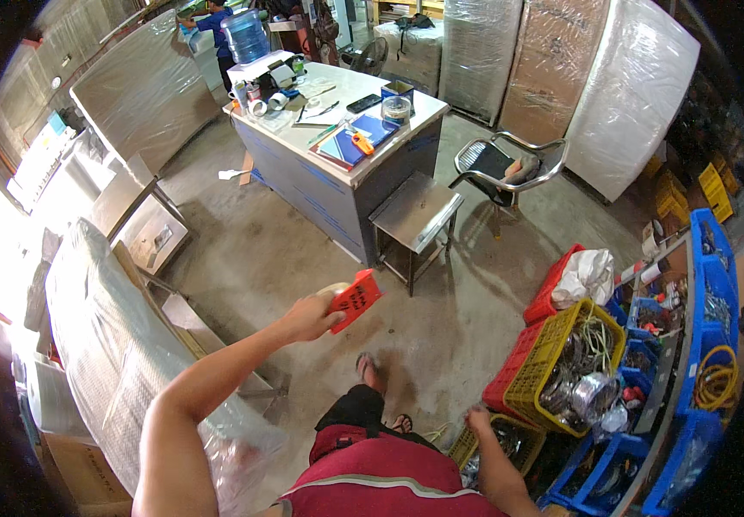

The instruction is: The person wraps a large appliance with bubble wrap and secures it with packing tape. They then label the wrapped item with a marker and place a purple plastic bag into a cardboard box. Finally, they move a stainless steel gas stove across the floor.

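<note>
L hand (310,320) fingers pinching red flat piece (357,301): thin, smooth, approx rectangular, dark marks on its face. Piece juts past the fingertips, up & R of the hand, in the air over bare concrete floor (290,250). Pale rounded item (332,290) right behind it, mostly hidden; can't tell material. R hand (479,420) low, near yellow plastic lattice crate (529,366) w/ shiny coils (594,396); can't tell if its fingers grip anything. Further out: brushed-metal low table (417,207), rect top, next to desk (307,191) w/ pale flat top, grey sides. Far L: plastic-wrapped panel (109,345), wrinkled film.
</note>
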The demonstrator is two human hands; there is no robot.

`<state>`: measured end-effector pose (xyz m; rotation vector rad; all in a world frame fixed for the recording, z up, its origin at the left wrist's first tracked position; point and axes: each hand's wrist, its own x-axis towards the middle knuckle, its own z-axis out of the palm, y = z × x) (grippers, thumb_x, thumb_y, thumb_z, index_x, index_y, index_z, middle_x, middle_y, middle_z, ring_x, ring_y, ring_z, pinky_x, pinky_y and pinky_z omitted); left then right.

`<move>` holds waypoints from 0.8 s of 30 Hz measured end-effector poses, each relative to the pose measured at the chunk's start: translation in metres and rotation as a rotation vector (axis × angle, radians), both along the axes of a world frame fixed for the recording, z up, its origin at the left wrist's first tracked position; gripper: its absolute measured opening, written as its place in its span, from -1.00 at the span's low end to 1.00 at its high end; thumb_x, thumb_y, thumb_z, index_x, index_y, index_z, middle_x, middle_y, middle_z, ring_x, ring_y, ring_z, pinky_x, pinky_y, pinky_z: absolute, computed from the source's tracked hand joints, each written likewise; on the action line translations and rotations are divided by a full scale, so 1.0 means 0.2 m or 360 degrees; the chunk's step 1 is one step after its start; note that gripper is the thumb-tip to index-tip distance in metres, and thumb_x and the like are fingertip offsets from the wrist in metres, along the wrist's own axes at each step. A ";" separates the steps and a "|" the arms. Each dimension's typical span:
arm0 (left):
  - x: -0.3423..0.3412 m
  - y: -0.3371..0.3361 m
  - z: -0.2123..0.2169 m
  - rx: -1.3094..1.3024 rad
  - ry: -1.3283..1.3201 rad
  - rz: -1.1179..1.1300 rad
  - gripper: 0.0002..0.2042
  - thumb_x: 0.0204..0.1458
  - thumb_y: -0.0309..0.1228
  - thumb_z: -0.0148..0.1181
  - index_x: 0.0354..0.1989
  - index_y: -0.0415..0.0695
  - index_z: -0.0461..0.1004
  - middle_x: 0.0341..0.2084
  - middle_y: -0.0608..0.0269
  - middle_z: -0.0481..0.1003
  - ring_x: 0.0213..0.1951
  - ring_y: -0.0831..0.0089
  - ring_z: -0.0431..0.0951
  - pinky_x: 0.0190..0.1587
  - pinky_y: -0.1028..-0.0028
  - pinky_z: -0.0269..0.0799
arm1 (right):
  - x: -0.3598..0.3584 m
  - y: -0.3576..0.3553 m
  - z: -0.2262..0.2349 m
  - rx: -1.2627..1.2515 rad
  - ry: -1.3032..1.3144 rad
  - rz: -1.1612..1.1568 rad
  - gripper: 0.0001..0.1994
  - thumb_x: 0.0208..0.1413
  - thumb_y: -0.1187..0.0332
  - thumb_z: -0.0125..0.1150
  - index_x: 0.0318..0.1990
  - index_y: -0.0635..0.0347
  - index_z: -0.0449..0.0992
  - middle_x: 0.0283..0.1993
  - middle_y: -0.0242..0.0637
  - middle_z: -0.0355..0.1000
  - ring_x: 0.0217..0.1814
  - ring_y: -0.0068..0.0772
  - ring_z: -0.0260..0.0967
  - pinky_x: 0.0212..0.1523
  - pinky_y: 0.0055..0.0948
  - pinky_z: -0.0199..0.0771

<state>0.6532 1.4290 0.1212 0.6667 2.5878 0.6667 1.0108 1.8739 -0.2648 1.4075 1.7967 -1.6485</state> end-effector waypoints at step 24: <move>-1.94 1.02 -1.73 -0.0239 -0.0033 0.0151 -0.41 0.28 0.01 0.08 0.39 -0.05 0.31 0.40 -0.02 0.30 0.37 -0.06 0.34 0.41 -0.11 0.21 | -2.14 0.80 0.51 -0.0091 0.0131 0.0214 -0.75 0.41 0.35 0.10 0.13 0.24 0.43 -0.31 -0.16 0.51 -0.44 -0.36 0.46 -0.48 -0.31 0.47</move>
